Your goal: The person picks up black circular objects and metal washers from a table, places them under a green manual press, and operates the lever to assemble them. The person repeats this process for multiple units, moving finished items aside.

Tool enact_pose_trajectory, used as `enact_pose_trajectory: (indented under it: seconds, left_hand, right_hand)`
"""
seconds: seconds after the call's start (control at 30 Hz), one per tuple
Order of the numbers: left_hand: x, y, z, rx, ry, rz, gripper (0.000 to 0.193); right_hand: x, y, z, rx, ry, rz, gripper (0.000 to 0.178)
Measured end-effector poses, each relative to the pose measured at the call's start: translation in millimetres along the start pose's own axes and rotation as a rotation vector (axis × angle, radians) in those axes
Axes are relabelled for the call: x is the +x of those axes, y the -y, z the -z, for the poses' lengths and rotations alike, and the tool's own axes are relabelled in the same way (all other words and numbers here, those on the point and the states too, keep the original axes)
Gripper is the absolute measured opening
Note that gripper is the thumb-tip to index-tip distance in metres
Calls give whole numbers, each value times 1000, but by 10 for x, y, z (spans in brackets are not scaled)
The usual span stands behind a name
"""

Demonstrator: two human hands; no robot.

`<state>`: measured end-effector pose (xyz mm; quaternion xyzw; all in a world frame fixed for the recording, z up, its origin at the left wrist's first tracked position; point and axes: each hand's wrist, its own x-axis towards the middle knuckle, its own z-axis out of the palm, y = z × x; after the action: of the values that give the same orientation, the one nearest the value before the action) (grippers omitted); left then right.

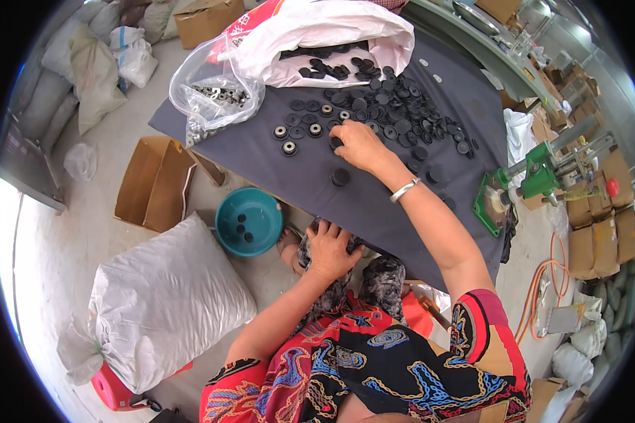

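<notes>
Right hand forward, left hand back

You have two hands in view, one left hand and one right hand, with one silver bracelet. Before you are one dark-covered table, one green hand press, one clear bag of metal parts too numerous to count, and one open sack. You have five metal-centred discs and two pale discs; the plain black discs on the table overlap too much to count. To your left are one teal basin containing three black pieces, one open cardboard box beside it and one bulky white sack.
</notes>
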<state>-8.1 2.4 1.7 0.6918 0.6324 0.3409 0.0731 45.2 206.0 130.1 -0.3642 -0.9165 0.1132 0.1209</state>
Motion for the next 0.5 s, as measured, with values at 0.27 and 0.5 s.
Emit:
enact_pose_trajectory:
  seconds: [0.27, 0.5]
  left_hand:
    - [-17, 0, 35, 20, 1, 5, 54]
    - [10, -27, -30, 22, -37, -15, 55]
  right_hand:
    - [-82, -61, 34, -51, 71, 12, 29]
    - [-196, -58, 199, -128, -56, 21, 18]
